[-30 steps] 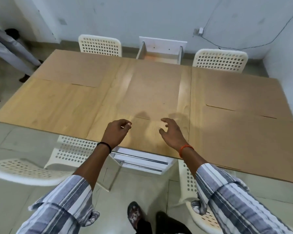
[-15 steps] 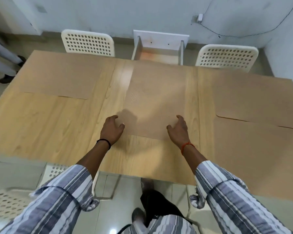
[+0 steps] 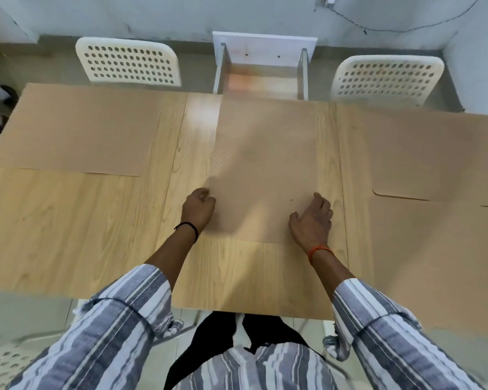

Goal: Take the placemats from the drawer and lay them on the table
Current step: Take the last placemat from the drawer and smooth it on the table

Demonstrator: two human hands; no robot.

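Several brown placemats lie on the light wooden table [image 3: 68, 226]. The middle placemat [image 3: 265, 164] lies lengthwise toward the table's far edge. My left hand [image 3: 199, 206] is at its left edge near the front corner, fingers curled and pinching the edge. On the mat's right edge near the other front corner rests my right hand [image 3: 312, 218], fingers loosely bent and thumb pointing inward. More placemats lie at the far left [image 3: 76, 130], the far right [image 3: 420, 147] and the near right [image 3: 434, 263]. Beyond the table's far edge, the white drawer [image 3: 261, 52] stands pulled open.
Two white perforated chairs stand behind the table, one at the back left [image 3: 128, 61] and one at the back right [image 3: 386, 77]. Another white chair [image 3: 0, 364] shows at the lower left. A cable [image 3: 378, 28] runs along the back wall.
My hands came down from above the table onto the middle placemat's front corners and now sit further along its side edges. The view has tilted down and closer to the table.
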